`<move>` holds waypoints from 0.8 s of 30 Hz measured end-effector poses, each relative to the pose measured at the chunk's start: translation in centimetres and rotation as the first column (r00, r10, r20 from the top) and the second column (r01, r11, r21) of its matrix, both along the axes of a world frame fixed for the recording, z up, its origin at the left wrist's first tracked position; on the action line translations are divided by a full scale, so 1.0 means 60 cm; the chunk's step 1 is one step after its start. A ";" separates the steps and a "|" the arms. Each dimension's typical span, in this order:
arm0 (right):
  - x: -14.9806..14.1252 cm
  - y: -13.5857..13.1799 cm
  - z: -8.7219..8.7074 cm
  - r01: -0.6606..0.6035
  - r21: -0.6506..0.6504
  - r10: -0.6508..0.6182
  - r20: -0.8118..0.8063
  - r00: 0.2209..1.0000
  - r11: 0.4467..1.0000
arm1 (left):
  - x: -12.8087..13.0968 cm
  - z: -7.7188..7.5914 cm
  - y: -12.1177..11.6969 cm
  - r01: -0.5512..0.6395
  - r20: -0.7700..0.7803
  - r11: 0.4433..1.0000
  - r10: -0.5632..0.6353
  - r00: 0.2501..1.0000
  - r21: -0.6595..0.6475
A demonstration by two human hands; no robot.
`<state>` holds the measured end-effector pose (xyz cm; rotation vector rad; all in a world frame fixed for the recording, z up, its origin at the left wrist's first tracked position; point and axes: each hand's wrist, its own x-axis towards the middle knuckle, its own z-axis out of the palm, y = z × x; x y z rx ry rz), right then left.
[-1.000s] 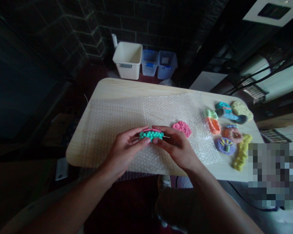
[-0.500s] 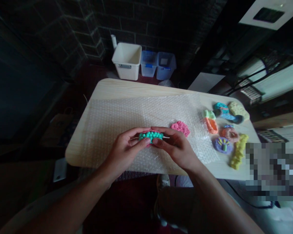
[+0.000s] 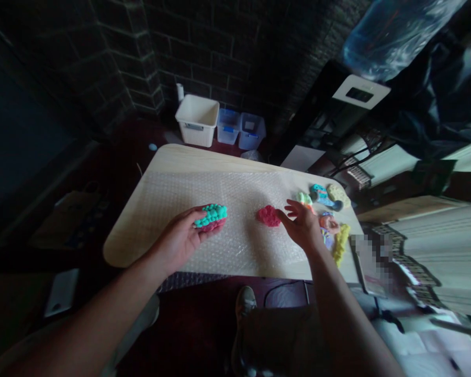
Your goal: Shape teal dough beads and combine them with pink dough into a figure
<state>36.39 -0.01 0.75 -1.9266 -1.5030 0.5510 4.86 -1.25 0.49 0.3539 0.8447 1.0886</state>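
Note:
My left hand (image 3: pixel 184 233) is closed on a lumpy clay piece (image 3: pixel 212 215), turquoise on top with a dark pink layer beneath, held above the bubble wrap. To the right, a bumpy pink clay piece (image 3: pixel 269 215) lies on the bubble wrap (image 3: pixel 235 188). My right hand (image 3: pixel 301 222) is beside that pink piece with its fingers apart and nothing between them. Whether its thumb touches the pink edge I cannot tell.
Several coloured clay shapes lie at the table's right end, among them a yellow wavy strip (image 3: pixel 341 244) and a blue-grey piece (image 3: pixel 325 197). Beyond the wooden table (image 3: pixel 180 156) stand a white bin (image 3: pixel 198 123) and two clear blue boxes (image 3: pixel 227 131).
My right hand has let go of the turquoise and pink clay piece and moved right beside the pink piece. My left hand has shifted left, still holding its piece. The view has turned right.

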 end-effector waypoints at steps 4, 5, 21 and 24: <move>0.004 0.007 -0.021 0.030 -0.103 -0.032 -0.021 0.999 0.994 | 0.000 -0.007 0.003 -0.021 0.014 0.999 0.021 1.000 -0.025; 0.002 0.010 -0.023 0.028 -0.096 -0.031 -0.030 0.999 0.995 | 0.001 -0.009 0.004 -0.018 0.015 0.999 0.019 1.000 -0.030; -0.092 -0.004 0.057 -0.222 0.035 0.173 -0.746 0.643 0.974 | 0.008 0.002 0.002 -0.011 0.124 0.998 0.018 0.992 -0.057; -0.112 -0.010 0.064 -0.214 -0.003 0.105 -0.866 0.489 0.977 | 0.005 0.009 0.001 -0.028 0.143 0.997 0.038 0.989 -0.067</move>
